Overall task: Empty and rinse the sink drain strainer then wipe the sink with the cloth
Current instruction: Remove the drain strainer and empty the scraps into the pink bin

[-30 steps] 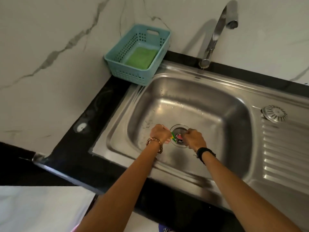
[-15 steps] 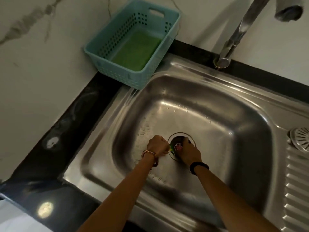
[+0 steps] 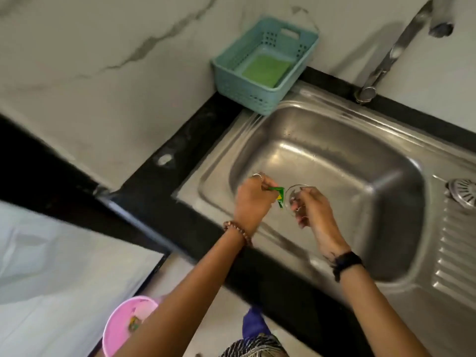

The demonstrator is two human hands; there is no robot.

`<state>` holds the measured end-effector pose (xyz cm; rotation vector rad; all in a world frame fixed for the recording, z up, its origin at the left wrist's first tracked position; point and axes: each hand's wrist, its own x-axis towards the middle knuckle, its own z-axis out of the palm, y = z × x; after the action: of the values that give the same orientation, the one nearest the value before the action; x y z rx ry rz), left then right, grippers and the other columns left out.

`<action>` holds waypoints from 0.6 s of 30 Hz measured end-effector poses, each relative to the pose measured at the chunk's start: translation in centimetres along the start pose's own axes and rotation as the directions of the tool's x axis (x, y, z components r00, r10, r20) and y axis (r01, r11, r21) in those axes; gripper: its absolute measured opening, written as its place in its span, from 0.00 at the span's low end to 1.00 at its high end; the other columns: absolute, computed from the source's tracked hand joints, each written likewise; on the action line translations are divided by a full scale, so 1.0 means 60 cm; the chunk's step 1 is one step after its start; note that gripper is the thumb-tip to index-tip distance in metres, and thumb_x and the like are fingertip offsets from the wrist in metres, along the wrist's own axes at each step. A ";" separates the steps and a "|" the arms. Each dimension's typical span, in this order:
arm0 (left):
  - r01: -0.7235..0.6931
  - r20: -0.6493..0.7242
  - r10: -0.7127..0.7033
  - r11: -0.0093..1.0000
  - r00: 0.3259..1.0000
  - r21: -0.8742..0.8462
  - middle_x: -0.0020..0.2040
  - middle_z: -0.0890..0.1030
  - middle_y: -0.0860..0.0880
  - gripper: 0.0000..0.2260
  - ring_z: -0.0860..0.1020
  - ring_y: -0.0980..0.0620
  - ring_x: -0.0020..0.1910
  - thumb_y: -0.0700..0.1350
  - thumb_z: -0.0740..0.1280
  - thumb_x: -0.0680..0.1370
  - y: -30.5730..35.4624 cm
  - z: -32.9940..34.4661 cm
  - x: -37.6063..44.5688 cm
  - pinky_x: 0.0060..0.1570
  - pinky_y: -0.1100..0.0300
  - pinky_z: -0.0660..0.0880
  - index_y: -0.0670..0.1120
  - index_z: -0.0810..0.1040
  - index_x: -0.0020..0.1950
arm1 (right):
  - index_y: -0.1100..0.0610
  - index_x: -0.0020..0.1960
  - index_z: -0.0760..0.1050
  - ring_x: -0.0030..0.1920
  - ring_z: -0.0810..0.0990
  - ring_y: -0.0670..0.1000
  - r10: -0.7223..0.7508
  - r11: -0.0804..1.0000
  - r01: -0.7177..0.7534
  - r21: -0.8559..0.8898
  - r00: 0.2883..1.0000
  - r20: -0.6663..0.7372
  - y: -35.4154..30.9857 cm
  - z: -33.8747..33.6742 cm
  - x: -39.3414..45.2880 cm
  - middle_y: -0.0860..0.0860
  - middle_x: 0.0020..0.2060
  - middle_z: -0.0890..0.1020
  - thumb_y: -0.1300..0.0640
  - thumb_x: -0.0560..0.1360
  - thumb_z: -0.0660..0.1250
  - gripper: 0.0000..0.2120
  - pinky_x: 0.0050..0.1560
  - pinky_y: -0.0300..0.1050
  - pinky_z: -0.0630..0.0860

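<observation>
A person is leaning over a stainless steel sink (image 3: pixel 347 161) set into a black bench (image 3: pixel 164 161) whose front edge is running diagonally beneath both forearms. The left hand (image 3: pixel 253 199), with a beaded bracelet at the wrist, is pinching a green and yellow scrap (image 3: pixel 279 197) over the basin's near-left corner. The right hand (image 3: pixel 315 210), with a dark band at the wrist, is curling its fingers round the round metal drain strainer (image 3: pixel 296 195), holding it just beside the scrap, above the basin floor. The rest of the basin is lying open toward the tap (image 3: pixel 386 57) at the back wall. A second round strainer (image 3: pixel 463 191) is sitting on the ribbed drainboard at the right edge. A teal perforated basket (image 3: pixel 247 86) is standing at the sink's back-left corner, holding a green cloth (image 3: pixel 265 70) flat inside. A pink bin (image 3: pixel 123 328) is sitting on the floor below, with small scraps inside. No writing is readable.
</observation>
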<state>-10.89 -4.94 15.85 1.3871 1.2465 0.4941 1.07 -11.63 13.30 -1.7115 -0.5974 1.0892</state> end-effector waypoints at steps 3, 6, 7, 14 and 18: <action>-0.071 -0.106 0.073 0.997 0.992 0.016 0.44 0.83 0.45 0.05 0.81 0.49 0.45 0.37 0.67 0.73 -0.017 -0.098 -0.126 0.48 0.55 0.77 0.46 0.78 0.44 | 0.52 0.42 0.74 0.22 0.70 0.42 -0.103 0.990 0.094 0.101 0.990 0.093 -0.040 0.058 -0.131 0.46 0.26 0.77 0.56 0.78 0.60 0.07 0.20 0.34 0.65; -0.046 -0.212 0.037 0.998 0.977 -0.041 0.41 0.83 0.47 0.04 0.81 0.52 0.40 0.38 0.68 0.73 -0.080 -0.199 -0.261 0.43 0.61 0.78 0.46 0.78 0.44 | 0.48 0.41 0.77 0.22 0.69 0.42 -0.163 0.986 0.150 0.073 0.956 0.244 -0.028 0.145 -0.253 0.46 0.25 0.77 0.58 0.78 0.58 0.12 0.19 0.33 0.65; -0.020 -0.241 0.006 0.998 0.971 -0.056 0.41 0.83 0.46 0.04 0.81 0.51 0.39 0.38 0.68 0.72 -0.105 -0.225 -0.297 0.41 0.61 0.77 0.46 0.79 0.44 | 0.50 0.41 0.77 0.22 0.69 0.42 -0.170 0.985 0.167 0.035 0.939 0.299 -0.013 0.172 -0.281 0.46 0.25 0.78 0.59 0.78 0.58 0.12 0.19 0.33 0.65; 0.252 -0.439 -0.337 0.937 0.833 -0.240 0.35 0.80 0.49 0.10 0.79 0.51 0.34 0.33 0.67 0.70 -0.352 -0.362 -0.468 0.38 0.57 0.77 0.49 0.77 0.39 | 0.48 0.42 0.77 0.32 0.74 0.44 -0.041 0.849 0.365 -0.383 0.768 0.640 0.179 0.396 -0.405 0.46 0.34 0.74 0.56 0.79 0.59 0.11 0.32 0.38 0.67; 0.323 -0.389 -0.544 0.801 0.743 -0.504 0.41 0.80 0.41 0.05 0.80 0.47 0.38 0.32 0.66 0.72 -0.537 -0.371 -0.469 0.34 0.63 0.77 0.39 0.75 0.45 | 0.53 0.58 0.77 0.47 0.77 0.52 0.085 0.673 0.487 -0.556 0.697 0.712 0.337 0.495 -0.389 0.52 0.51 0.72 0.53 0.80 0.57 0.13 0.42 0.38 0.70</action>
<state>-52.18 -26.21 2.84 0.5621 1.7364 0.7672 -37.90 -24.00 0.55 -1.7227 -1.9069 1.4246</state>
